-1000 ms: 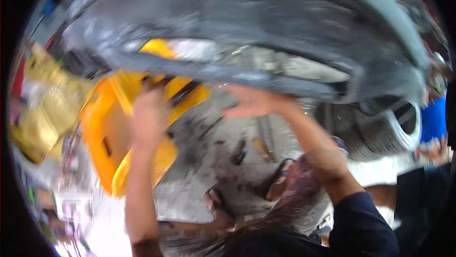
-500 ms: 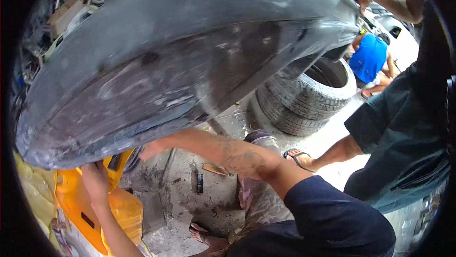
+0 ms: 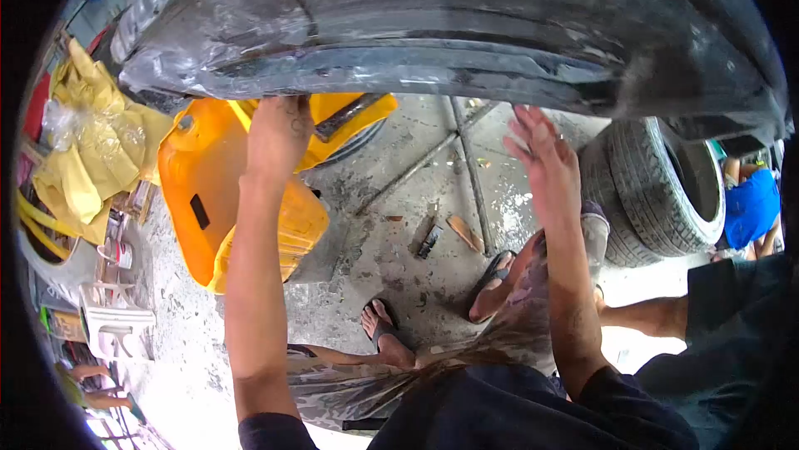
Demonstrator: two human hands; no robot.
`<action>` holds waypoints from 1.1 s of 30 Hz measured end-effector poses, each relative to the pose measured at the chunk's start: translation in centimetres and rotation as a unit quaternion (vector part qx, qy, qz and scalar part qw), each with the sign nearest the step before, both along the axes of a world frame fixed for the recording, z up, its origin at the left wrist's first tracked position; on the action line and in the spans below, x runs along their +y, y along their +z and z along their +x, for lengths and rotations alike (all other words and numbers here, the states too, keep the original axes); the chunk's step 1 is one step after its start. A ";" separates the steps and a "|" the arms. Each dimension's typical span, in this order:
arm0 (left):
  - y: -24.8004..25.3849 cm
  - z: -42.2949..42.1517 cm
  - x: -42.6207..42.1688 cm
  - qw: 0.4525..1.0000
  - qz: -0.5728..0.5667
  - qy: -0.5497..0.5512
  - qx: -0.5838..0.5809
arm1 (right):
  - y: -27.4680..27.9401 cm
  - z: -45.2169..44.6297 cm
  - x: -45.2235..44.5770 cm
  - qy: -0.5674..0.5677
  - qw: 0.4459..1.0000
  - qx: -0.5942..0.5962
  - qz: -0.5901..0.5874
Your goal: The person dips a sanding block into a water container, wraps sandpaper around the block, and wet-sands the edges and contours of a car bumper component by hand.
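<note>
Crosswise ahead stretches a long grey panel (image 3: pixel 433 13), its near edge meeting the left hand (image 3: pixel 280 135) (fingers hidden, grip unclear) and just beyond the open right hand (image 3: pixel 549 165).

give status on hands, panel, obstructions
Left hand at lower edge of grey panel, grip hidden. Right hand open near edge. Yellow shell beside left hand, possibly obstructing.

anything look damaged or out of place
The dark panel looks unevenly finished, streaked with pale marks. A small black object and brown strip lie loose on the stained floor, near the person's feet.
</note>
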State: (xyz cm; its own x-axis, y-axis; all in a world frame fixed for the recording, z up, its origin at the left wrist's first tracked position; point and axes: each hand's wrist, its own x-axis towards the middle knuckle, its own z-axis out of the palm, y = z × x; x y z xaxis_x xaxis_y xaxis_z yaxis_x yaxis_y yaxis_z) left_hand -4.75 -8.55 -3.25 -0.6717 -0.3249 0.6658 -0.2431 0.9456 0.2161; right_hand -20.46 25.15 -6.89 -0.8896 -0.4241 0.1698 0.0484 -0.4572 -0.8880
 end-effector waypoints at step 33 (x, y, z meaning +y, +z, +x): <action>-6.5 -1.8 -1.4 0.994 0.004 0.072 -0.082 | -4.3 -7.1 3.6 0.066 0.931 -0.113 -0.341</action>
State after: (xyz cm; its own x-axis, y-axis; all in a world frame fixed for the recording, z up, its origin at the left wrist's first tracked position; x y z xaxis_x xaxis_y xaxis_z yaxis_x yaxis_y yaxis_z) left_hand -6.53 -9.97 -9.79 -0.7172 -0.4297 0.5485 -0.4081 0.8971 0.1693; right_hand -27.51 28.80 -11.14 -0.8833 -0.3935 0.2550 0.2935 -0.8881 -0.3537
